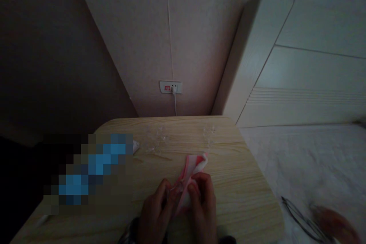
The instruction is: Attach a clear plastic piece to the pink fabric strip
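While a pixelated patch (88, 173) covers the left part of the wooden table (246, 190), nothing beneath it can be made out. Just to its right, farther back on the tabletop, faint clear glass pieces (156, 139) are seen, with a second clear item (209, 134) set apart from them toward the right; the dim light keeps their shapes from being told.

Near the front edge, the left hand (156, 213) is curled shut, and a thin, glinting clear object is pinched at its fingertips; what that object is cannot be told. The pink and white cloth (192, 169) is held between the two hands, rising away from them toward the back of the table and leaning slightly right, so its long axis runs from the hands toward the wall. Its lower end is gathered in the right hand (203, 202), whose fingers are closed around the fabric, and this hand lies nearer the cloth's bulk. The hands are touching or nearly so.

Farther right, off the table, a pair of eyeglasses (300, 219) is seen on a pale bed surface (309, 160), beside a blurred reddish shape (334, 223) at the corner.
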The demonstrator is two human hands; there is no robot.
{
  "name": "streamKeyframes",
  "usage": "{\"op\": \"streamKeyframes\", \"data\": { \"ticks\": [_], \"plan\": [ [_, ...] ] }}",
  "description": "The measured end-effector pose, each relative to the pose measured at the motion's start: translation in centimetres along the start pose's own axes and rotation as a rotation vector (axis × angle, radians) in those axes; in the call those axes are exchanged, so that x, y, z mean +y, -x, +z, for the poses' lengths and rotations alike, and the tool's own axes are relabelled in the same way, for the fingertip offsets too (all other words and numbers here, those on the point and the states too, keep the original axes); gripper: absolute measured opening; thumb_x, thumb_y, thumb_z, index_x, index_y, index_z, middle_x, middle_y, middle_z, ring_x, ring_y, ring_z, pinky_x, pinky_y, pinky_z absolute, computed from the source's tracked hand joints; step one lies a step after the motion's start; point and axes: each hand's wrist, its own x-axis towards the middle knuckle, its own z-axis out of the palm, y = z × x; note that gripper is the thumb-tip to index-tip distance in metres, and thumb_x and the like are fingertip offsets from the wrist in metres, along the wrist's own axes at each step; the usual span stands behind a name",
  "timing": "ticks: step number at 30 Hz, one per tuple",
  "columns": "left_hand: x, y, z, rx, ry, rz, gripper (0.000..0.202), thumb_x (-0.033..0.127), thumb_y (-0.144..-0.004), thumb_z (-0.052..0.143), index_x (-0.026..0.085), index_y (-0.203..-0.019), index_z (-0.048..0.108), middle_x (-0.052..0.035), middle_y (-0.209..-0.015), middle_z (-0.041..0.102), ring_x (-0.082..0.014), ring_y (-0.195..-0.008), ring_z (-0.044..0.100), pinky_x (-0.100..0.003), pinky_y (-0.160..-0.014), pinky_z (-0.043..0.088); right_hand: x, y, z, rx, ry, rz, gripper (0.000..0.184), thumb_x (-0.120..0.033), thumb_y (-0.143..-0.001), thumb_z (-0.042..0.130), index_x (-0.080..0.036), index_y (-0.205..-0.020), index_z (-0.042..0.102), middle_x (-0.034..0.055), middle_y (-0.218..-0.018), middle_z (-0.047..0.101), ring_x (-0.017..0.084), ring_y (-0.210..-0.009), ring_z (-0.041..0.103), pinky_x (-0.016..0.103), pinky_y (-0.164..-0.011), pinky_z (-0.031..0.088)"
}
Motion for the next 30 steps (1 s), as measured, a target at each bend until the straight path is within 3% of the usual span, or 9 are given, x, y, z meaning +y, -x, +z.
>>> {"op": "streamKeyframes", "data": {
  "ticks": [11,21,30],
  "plan": [
    [-0.4,0.0,0.0,-0.023,-0.002,-0.051,0.03,0.043,-0.08,0.044,0.018,-0.065,0.04,0.0057,-0.052,0.04,-0.0079,-0.048,0.042,-0.018,-0.048,0.033,0.1,-0.1,-0.2,-0.029,-0.019,0.02,0.013,-0.032,-0.083,0.045,-0.022,-0.091,0.047,-0.0007,-0.083,0.054,0.01,-0.076,0.052,0.022,-0.07,0.044],
    [-0.5,-0.5,-0.3,-0.05,0.357,-0.182,0.032,0.043,-0.076,0.05,0.017,-0.061,0.039,0.0035,-0.058,0.039,-0.0086,-0.055,0.038,-0.018,-0.05,0.035,-0.4,0.0,-0.1,-0.037,0.005,0.03,0.011,-0.03,-0.082,0.047,-0.022,-0.088,0.05,-0.0009,-0.083,0.056,0.009,-0.079,0.052,0.02,-0.071,0.043],
    [-0.9,-0.5,-0.2,-0.051,0.395,-0.201,0.032,0.045,-0.076,0.051,0.017,-0.064,0.042,0.003,-0.061,0.042,-0.0093,-0.057,0.041,-0.019,-0.053,0.037,-0.6,0.0,-0.1,-0.036,0.04,0.0,0.009,-0.028,-0.081,0.047,-0.022,-0.087,0.051,-0.0015,-0.081,0.056,0.009,-0.074,0.053,0.019,-0.069,0.043]
  ]
}}
